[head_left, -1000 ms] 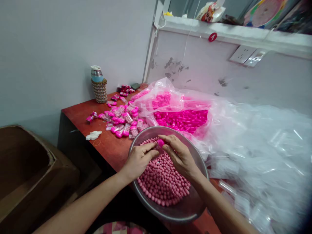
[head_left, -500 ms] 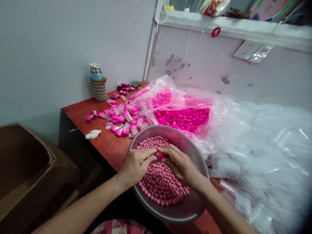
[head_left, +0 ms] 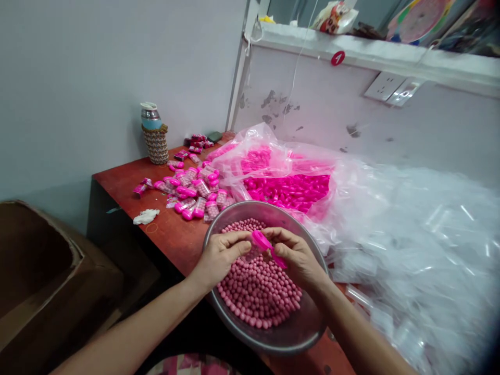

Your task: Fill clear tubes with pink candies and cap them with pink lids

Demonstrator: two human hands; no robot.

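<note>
From where I stand, the left hand (head_left: 219,256) pinches a small transparent plastic container (head_left: 252,253) between thumb and fingers, grip narrow. The right hand (head_left: 299,256) grips a bright pink two-lobed plastic cap (head_left: 261,240) with its fingers and thumb; one lobe faces the container, and the other slants toward the near right. Whether the cap is seated on the container, I cannot tell. Both parts are positioned above a round grey metal bowl (head_left: 312,328), which contains a mass of small pink spherical beads (head_left: 260,298). The bowl rests at the near edge of a reddish-brown table (head_left: 125,176). Beyond it, on the far side, lies an open translucent plastic bag (head_left: 334,179) containing loose bright pink plastic caps (head_left: 289,190). Left of the bag, pink-capped clear containers filled with beads (head_left: 199,190) lie in a heap. A silver and blue bottle in a knitted sleeve (head_left: 156,145) stands at the far left. To the right extends a pile of clear plastic pieces (head_left: 414,245). A brown cardboard box (head_left: 97,286) stands left of the table.
</note>
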